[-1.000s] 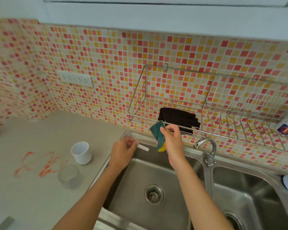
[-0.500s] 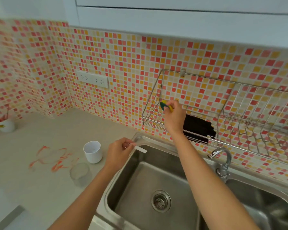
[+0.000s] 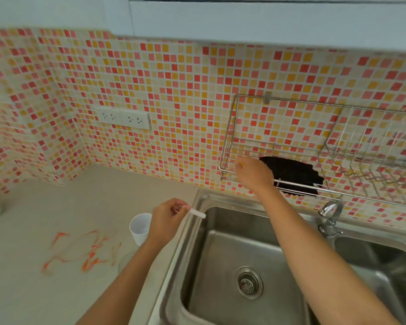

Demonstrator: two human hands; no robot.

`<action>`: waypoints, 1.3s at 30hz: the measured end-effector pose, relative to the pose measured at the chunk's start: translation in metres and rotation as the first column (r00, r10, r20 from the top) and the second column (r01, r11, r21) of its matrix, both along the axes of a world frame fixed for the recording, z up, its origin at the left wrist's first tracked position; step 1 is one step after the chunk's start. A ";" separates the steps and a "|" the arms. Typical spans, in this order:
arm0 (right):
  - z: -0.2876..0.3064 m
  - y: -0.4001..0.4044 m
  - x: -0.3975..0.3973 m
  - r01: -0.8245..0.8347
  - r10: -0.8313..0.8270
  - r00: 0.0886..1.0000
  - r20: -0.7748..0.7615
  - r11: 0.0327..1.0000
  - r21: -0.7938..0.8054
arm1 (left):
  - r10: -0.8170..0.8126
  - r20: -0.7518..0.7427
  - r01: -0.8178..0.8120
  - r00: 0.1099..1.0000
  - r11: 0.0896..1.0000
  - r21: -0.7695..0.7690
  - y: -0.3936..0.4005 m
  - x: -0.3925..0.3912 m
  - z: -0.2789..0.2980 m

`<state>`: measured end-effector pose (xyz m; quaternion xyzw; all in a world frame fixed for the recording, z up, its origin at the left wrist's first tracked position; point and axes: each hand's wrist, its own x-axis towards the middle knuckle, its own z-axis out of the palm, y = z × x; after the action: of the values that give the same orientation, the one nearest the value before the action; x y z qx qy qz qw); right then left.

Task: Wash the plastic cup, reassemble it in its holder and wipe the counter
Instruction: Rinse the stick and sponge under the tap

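Head view: my right hand (image 3: 252,173) reaches into the wire rack (image 3: 227,160), grip hidden, perhaps parking the sponge. My left hand (image 3: 167,219) pinches a small white piece (image 3: 198,213); the white cup (image 3: 140,227) waits on the tabletop (image 3: 56,207), left of the sink (image 3: 220,254).

A home kitchen, seen at the sink.
A double steel sink (image 3: 223,233), tap (image 3: 329,208), wall-hung dish rack (image 3: 338,160), mosaic-tiled backsplash (image 3: 174,102) and counter (image 3: 56,207) mark the room.
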<state>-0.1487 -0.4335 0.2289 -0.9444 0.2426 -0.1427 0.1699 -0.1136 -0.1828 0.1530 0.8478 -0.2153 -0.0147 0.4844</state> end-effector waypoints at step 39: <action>-0.214 0.244 0.077 -0.095 0.079 0.995 0.060 0.585 0.806 | -0.321 0.034 0.289 0.947 0.889 0.356 0.140 0.133 -0.099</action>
<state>-0.0718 -0.1898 0.0150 -0.7743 0.2328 -0.0173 0.5882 0.0199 -0.0430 0.0540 0.8751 -0.3616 -0.0894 0.3091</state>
